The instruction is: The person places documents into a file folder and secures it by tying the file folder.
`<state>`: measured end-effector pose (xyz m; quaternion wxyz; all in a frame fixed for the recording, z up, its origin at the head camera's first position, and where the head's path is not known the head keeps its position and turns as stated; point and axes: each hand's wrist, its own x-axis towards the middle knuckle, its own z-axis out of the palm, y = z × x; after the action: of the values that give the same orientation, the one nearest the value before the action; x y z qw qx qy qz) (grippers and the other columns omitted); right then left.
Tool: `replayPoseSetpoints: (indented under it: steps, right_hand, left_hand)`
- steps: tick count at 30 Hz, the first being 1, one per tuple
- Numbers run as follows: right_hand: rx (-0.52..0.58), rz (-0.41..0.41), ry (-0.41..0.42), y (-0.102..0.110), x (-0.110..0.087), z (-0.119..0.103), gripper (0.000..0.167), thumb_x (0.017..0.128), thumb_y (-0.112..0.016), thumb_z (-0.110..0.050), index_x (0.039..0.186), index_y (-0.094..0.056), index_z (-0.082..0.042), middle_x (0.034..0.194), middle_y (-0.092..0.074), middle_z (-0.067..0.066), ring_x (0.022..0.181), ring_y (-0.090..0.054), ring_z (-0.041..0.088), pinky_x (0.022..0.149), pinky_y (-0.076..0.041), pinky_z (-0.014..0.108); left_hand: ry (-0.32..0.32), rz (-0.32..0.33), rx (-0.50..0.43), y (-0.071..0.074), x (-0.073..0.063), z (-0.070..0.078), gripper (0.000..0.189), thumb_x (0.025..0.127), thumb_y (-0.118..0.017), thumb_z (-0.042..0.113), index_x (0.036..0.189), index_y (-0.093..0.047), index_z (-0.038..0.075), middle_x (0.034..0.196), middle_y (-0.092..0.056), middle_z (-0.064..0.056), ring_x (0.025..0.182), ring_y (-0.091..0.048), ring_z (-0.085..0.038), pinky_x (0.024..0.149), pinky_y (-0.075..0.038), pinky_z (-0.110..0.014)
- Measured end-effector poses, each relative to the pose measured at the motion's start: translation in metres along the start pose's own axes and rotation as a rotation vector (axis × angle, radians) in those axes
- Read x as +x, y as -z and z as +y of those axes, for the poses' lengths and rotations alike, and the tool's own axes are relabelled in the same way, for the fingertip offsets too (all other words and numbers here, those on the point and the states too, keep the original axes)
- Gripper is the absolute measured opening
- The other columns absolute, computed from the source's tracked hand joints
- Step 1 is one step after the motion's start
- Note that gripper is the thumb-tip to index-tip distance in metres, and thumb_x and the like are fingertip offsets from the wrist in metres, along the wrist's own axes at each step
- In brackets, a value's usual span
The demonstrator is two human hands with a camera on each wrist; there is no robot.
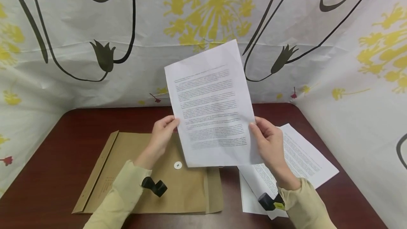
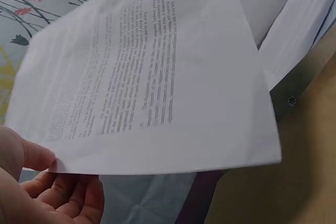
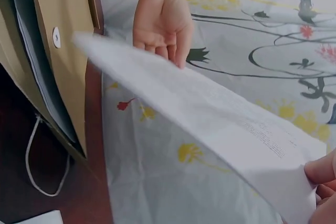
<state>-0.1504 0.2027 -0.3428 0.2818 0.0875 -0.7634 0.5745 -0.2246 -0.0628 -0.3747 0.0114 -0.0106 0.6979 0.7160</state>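
Observation:
A printed sheet of paper [image 1: 210,109] is held up in the air by both hands, tilted, its text facing the head camera. My left hand [image 1: 163,133] pinches its left edge between thumb and fingers. On the opposite edge my right hand [image 1: 269,140] pinches it the same way. Below the sheet lies a brown document envelope [image 1: 152,190] with a white round button [image 1: 177,165]. The right wrist view shows the envelope [image 3: 68,77] gaping, with papers [image 3: 42,61] inside and a loose string [image 3: 32,171] at its edge.
More printed sheets [image 1: 305,154] lie fanned on the dark red table [image 1: 41,158], under and beside the right forearm. A patterned cloth [image 1: 203,17] hangs behind the table and along both sides. Each wrist wears a small black camera mount [image 1: 154,186].

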Motion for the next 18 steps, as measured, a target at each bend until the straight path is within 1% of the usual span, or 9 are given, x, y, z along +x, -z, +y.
replayPoseSetpoints:
  steps: [1, 3, 5, 8, 11, 14, 18]
  right_hand:
    - [0.004, 0.003, -0.027, 0.0, 0.0, 0.001, 0.014, 0.09, -0.056, 0.004, 0.098, -0.067, 0.007, 0.07, -0.067, 0.001, 0.055, -0.062, 0.009, 0.044, -0.047, 0.022]
    - [0.022, 0.0, -0.092, 0.001, 0.0, 0.003, 0.014, 0.091, -0.055, 0.002, 0.099, -0.065, 0.008, 0.067, -0.066, -0.007, 0.054, -0.062, 0.009, 0.044, -0.047, 0.023]
    - [0.048, -0.014, -0.166, 0.001, -0.001, 0.006, 0.016, 0.092, -0.054, 0.001, 0.102, -0.062, 0.01, 0.066, -0.066, -0.01, 0.054, -0.062, 0.009, 0.044, -0.047, 0.023]
    - [0.088, -0.042, -0.283, 0.001, -0.003, 0.013, 0.02, 0.093, -0.051, -0.001, 0.106, -0.059, 0.012, 0.066, -0.066, -0.01, 0.056, -0.062, 0.009, 0.046, -0.048, 0.024]
    - [0.103, -0.072, -0.38, 0.001, -0.006, 0.021, 0.023, 0.094, -0.05, -0.003, 0.11, -0.056, 0.012, 0.068, -0.067, -0.009, 0.059, -0.063, 0.009, 0.048, -0.049, 0.024]
    - [0.092, -0.102, -0.454, 0.0, -0.009, 0.029, 0.024, 0.095, -0.049, -0.005, 0.113, -0.055, 0.01, 0.073, -0.068, -0.006, 0.064, -0.064, 0.01, 0.052, -0.049, 0.023]
    - [0.081, -0.145, -0.539, -0.001, -0.013, 0.037, 0.026, 0.096, -0.048, -0.009, 0.116, -0.054, 0.006, 0.085, -0.07, -0.001, 0.072, -0.066, 0.011, 0.058, -0.051, 0.023]
  left_hand:
    - [-0.007, -0.002, 0.021, 0.002, -0.002, 0.001, 0.021, 0.093, -0.054, 0.008, 0.106, -0.063, -0.006, 0.089, -0.067, -0.008, 0.075, -0.058, -0.017, 0.075, -0.048, -0.031]
    - [-0.029, -0.016, 0.058, 0.006, -0.004, 0.001, 0.02, 0.092, -0.055, 0.007, 0.104, -0.063, -0.006, 0.087, -0.068, -0.008, 0.072, -0.058, -0.015, 0.071, -0.048, -0.029]
    - [-0.046, -0.03, 0.081, 0.009, -0.006, 0.001, 0.018, 0.092, -0.055, 0.006, 0.103, -0.062, -0.007, 0.084, -0.067, -0.009, 0.068, -0.057, -0.016, 0.064, -0.048, -0.026]
    - [-0.051, -0.049, 0.11, 0.015, -0.009, 0.0, 0.017, 0.092, -0.056, 0.005, 0.103, -0.062, -0.007, 0.082, -0.066, -0.009, 0.064, -0.055, -0.017, 0.059, -0.047, -0.023]
    - [-0.035, -0.068, 0.13, 0.019, -0.011, -0.002, 0.018, 0.093, -0.055, 0.006, 0.104, -0.062, -0.007, 0.085, -0.067, -0.01, 0.063, -0.056, -0.017, 0.059, -0.049, -0.027]
    - [-0.021, -0.088, 0.129, 0.022, -0.012, -0.004, 0.02, 0.093, -0.055, 0.006, 0.107, -0.061, -0.008, 0.089, -0.068, -0.013, 0.064, -0.056, -0.014, 0.062, -0.05, -0.03]
    - [-0.005, -0.105, 0.114, 0.025, -0.012, -0.008, 0.022, 0.093, -0.055, 0.006, 0.109, -0.061, -0.008, 0.092, -0.068, -0.014, 0.067, -0.057, -0.015, 0.063, -0.05, -0.03]
